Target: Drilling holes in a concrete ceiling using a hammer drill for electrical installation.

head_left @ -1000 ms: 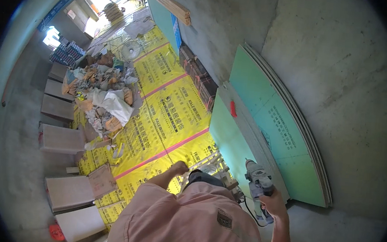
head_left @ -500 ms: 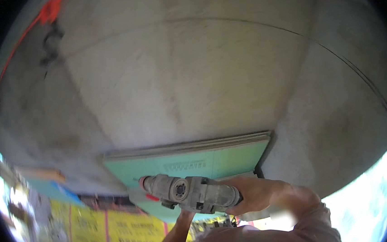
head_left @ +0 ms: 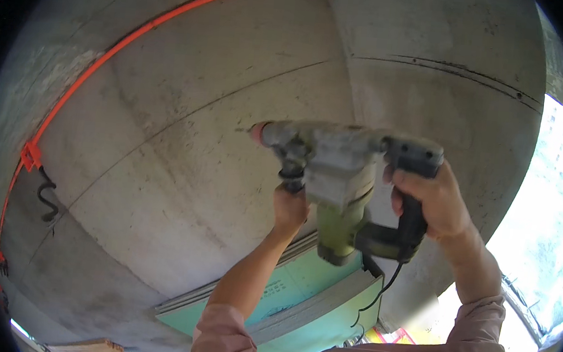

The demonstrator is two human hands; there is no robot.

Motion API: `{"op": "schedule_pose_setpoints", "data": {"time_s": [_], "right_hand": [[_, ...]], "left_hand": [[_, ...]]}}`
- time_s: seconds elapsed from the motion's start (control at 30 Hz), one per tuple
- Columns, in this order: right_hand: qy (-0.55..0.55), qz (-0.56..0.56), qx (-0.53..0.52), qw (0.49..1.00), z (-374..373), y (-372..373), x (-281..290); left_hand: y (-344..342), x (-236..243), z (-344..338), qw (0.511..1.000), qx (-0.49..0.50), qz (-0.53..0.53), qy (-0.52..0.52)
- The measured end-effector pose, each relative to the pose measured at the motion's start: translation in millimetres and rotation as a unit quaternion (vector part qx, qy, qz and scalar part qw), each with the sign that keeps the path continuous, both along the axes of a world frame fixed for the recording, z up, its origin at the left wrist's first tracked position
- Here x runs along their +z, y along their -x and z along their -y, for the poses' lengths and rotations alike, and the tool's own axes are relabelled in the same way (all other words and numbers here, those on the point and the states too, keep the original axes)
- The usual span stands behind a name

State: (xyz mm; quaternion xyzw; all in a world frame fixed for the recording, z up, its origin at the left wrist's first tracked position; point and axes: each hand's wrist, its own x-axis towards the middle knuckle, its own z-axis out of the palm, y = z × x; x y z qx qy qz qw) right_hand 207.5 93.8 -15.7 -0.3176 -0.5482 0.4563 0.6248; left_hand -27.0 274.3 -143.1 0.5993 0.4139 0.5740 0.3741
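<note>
I hold a dusty grey and olive-green rotary hammer (head_left: 341, 174) raised in front of the concrete wall (head_left: 211, 150), with its short bit toward the left; whether the bit touches the wall I cannot tell. My right hand (head_left: 438, 198) is closed round the black rear handle, and a black cord hangs from its base. My left hand (head_left: 289, 203) grips the black side handle below the red-collared nose.
An orange strip (head_left: 112, 53) runs along the upper left, with a black coiled cable (head_left: 47, 200) hanging from it. Stacked green boards (head_left: 310, 317) lean below. A bright opening (head_left: 550, 204) is at right, and wooden planks (head_left: 86, 348) lie at bottom left.
The view has swung from the floor up to the wall. The drill has risen in my right hand, and my left hand has moved up from lower down onto the side handle.
</note>
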Motion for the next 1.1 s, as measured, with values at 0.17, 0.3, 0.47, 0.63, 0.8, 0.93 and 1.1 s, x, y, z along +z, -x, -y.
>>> {"op": "schedule_pose_setpoints", "data": {"time_s": [0.17,0.3,0.47,0.63,0.8,0.93,1.1], "right_hand": [[0.013,-0.045,-0.149,0.988,-34,-67,23],[0.003,-0.079,-0.179,0.981,-59,-105,36],[0.04,-0.097,-0.178,0.978,-90,-142,41],[0.017,-0.148,-0.161,0.976,-117,-142,34],[0.045,-0.183,-0.152,0.97,-127,-138,28],[0.024,-0.17,-0.158,0.972,-125,-129,28],[0.031,-0.148,-0.168,0.974,-122,-120,38]], "left_hand": [[-99,37,-88,0.994,-0.018,-0.093,-0.053],[-153,71,-136,0.984,-0.009,-0.167,-0.057],[-186,102,-157,0.961,-0.009,-0.264,-0.082],[-181,115,-178,0.956,-0.011,-0.286,-0.062],[-173,113,-183,0.94,0.016,-0.338,-0.036],[-167,114,-182,0.937,0.038,-0.344,-0.052],[-164,114,-180,0.939,0.025,-0.34,-0.046]]}}
